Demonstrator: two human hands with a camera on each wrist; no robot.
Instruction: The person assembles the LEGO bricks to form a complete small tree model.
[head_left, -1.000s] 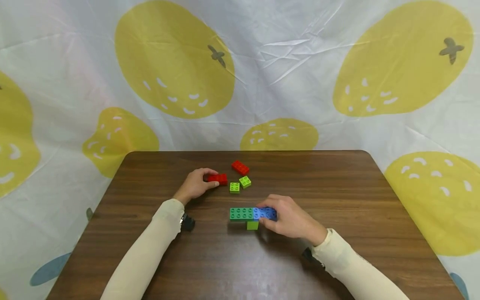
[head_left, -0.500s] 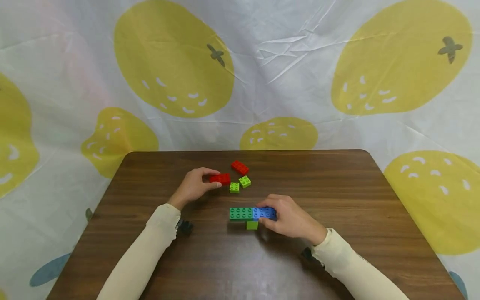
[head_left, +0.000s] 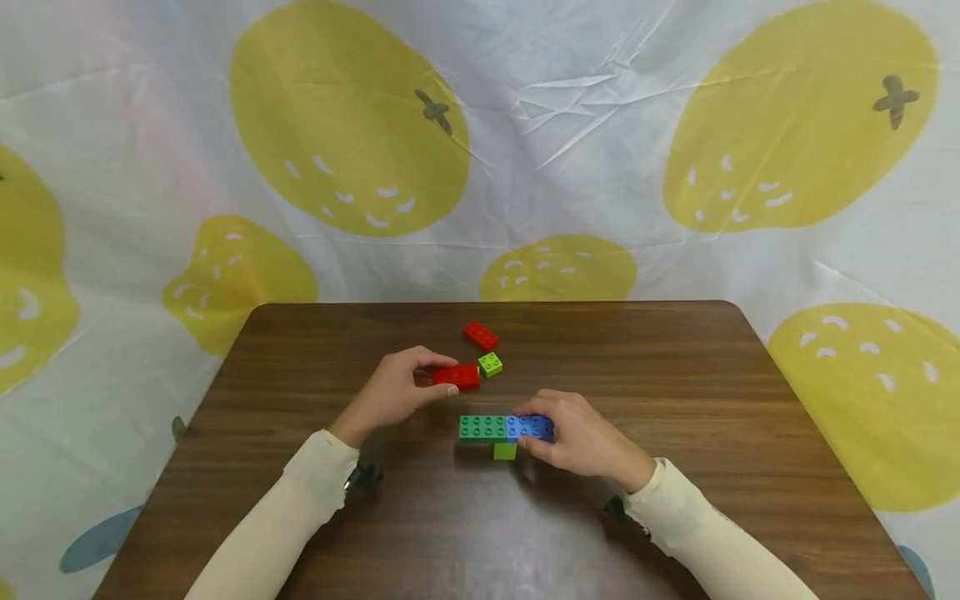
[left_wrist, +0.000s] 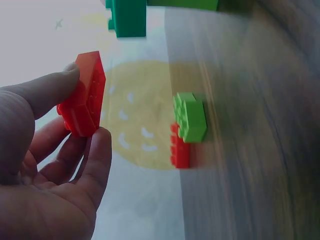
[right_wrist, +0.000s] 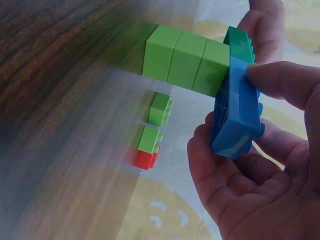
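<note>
The part which looks already built is a stack of three light green bricks (right_wrist: 185, 60) on the table (head_left: 600, 533), with a green brick (head_left: 482, 428) and a blue brick (head_left: 525, 427) end to end across its top; the right hand (head_left: 585, 437) grips the blue one. The left hand (head_left: 390, 390) pinches a red brick (head_left: 459, 377) in the air, near this structure but not yet joined. Two loose light green bricks (right_wrist: 160, 109) and another red brick (head_left: 480, 335) lie unused behind, so I judge the building only partly done.
</note>
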